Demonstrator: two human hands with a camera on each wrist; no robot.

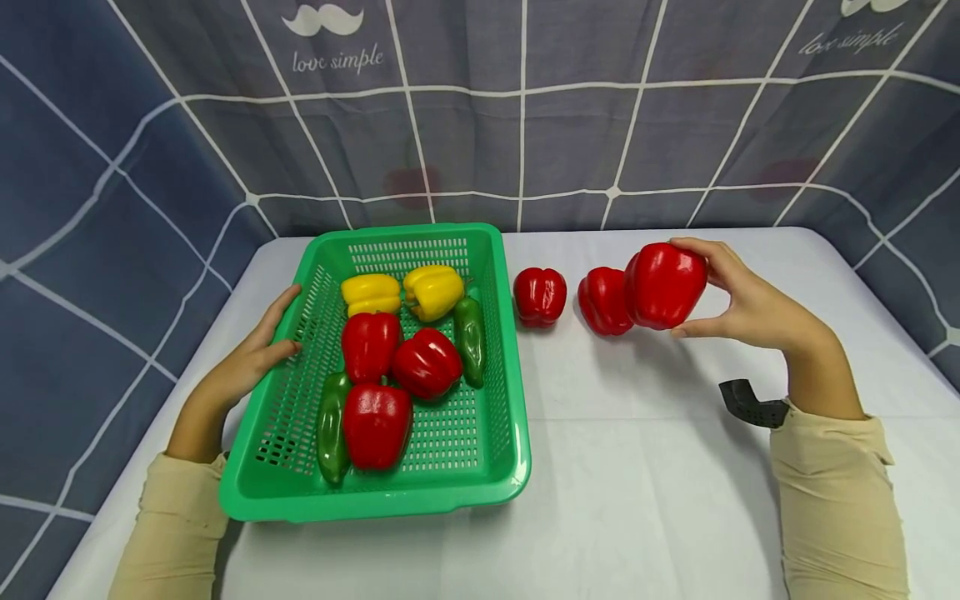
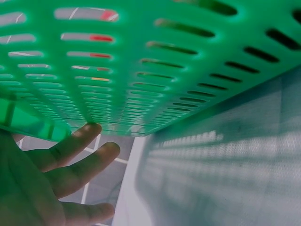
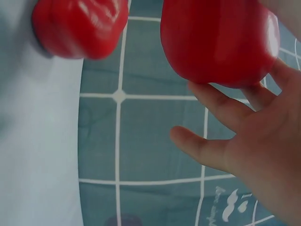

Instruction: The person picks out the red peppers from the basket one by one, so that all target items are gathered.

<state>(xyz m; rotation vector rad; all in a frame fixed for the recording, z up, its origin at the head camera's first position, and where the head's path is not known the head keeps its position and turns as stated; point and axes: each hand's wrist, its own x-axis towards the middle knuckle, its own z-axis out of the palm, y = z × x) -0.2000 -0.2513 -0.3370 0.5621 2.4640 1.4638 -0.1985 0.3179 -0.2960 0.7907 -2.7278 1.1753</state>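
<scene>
My right hand (image 1: 757,304) holds a large red bell pepper (image 1: 666,286) between thumb and fingers, above the white table; in the right wrist view, fingertips press against the same pepper (image 3: 218,42). My left hand (image 1: 251,362) grips the left rim of a green plastic basket (image 1: 516,417), thumb over the edge. From the left wrist camera, its fingers (image 2: 80,172) stretch along the outside of the slotted wall. Inside the basket lie yellow bell peppers (image 1: 371,294), several red ones (image 1: 377,427) and green chili peppers (image 1: 470,340).
Two more red bell peppers stand on the table right of the basket: one near its rim (image 1: 540,297), the other (image 1: 602,302) partly behind the held pepper. A grey gridded cloth (image 1: 570,142) rises behind the table. A black strap (image 1: 752,406) sticks out from the right wrist.
</scene>
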